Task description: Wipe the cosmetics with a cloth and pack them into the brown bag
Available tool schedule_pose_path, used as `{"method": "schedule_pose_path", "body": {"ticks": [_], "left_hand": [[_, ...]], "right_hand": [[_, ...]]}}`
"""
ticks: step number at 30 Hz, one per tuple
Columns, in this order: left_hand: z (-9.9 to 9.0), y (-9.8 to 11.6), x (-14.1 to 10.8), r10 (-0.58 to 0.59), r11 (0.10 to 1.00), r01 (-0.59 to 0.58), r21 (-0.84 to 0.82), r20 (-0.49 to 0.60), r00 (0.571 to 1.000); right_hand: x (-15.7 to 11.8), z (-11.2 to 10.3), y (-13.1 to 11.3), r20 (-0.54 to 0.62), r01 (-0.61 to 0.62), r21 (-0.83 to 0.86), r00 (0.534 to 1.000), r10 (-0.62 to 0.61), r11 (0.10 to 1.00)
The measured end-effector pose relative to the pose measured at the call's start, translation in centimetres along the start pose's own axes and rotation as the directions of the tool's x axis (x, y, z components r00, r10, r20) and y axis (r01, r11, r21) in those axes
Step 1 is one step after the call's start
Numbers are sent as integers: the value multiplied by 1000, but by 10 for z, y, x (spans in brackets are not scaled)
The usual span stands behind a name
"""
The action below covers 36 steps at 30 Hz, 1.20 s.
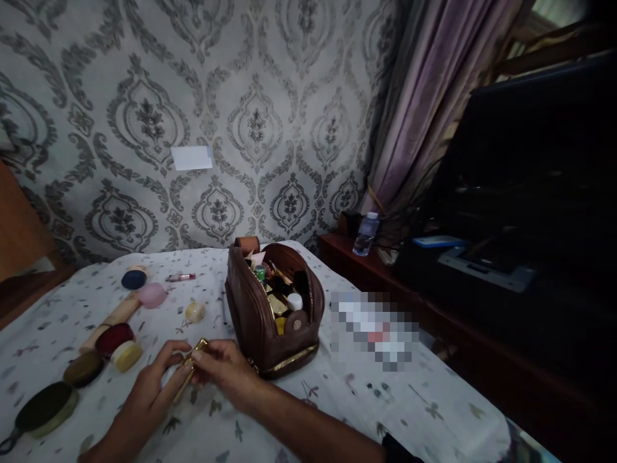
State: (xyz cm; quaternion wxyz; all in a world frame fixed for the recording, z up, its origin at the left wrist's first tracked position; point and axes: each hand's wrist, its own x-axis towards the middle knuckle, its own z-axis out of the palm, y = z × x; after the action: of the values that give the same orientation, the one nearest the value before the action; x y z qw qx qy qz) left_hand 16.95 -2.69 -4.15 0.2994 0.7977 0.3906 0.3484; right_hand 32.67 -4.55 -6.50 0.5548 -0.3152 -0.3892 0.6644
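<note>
Between both hands is a slim, shiny gold cosmetic item [199,349], long and narrow like a tube; its exact kind is not clear. My left hand [157,384] pinches its lower part. The fingers of my right hand [226,372] close around its upper end. Just beyond my right hand stands a brown cosmetic bag [245,321], unzipped, with bottles, jars and small packets inside. A white-lidded jar [294,301] and a green cap [260,272] show in its opening. A small round cream-coloured jar [195,312] lies on the cloth ahead of my hands.
On the left lie a round dark mirror-like piece with a handle [45,409], a yellow-lidded jar [126,355], a dark red round case [114,339], a pink puff [152,295] and a lip-gloss tube [180,278]. A water bottle [366,234] stands at right; a blurred patch lies nearer.
</note>
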Motion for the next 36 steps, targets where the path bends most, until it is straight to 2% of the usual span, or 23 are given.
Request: {"method": "schedule_pose_path", "body": {"ticks": [6, 9, 15, 18, 22, 25, 27, 29, 32, 34, 36], "left_hand": [[0, 3, -2, -180, 983, 177, -44, -96, 979], [1, 3, -3, -215, 975, 206, -86, -112, 970], [-1, 5, 0, -200, 974, 188, -126, -89, 976], [-2, 1, 2, -193, 972, 175, -155, -108, 975], [-3, -7, 5, -189, 960, 142, -241, -184, 965], [-4, -9, 7, -218, 932, 144, -333, -195, 956], [-5, -6, 7, -175, 929, 95, -358, -200, 964], [-5, -1, 5, -61, 946, -3, -325, -187, 980], [-5, 8, 2, 66, 982, -78, -170, -73, 995], [-5, 12, 0, 65, 997, -66, -33, -21, 998], [-6, 14, -1, 40, 998, -39, 59, -24, 999]], "right_hand": [[1, 1, 2, 37, -49, 36, 998, 48, 998], [0, 0, -1, 56, -44, 13, 998, 44, 999], [-6, 3, -12, 142, -69, -101, 986, 83, 993], [-7, 4, -13, 129, -35, -131, 990, 52, 991], [-7, 6, -11, 99, 3, -65, 995, 3, 998], [-8, 6, -10, 136, -48, -3, 990, 48, 999], [-9, 6, -10, 159, -88, -30, 983, 92, 996], [-10, 6, -10, 165, -88, -86, 981, 101, 992], [-9, 5, -8, 161, -57, -194, 983, 89, 979], [-9, 3, -9, 166, -44, -271, 982, 92, 961], [-9, 3, -10, 184, -15, -347, 979, 84, 938]]}}
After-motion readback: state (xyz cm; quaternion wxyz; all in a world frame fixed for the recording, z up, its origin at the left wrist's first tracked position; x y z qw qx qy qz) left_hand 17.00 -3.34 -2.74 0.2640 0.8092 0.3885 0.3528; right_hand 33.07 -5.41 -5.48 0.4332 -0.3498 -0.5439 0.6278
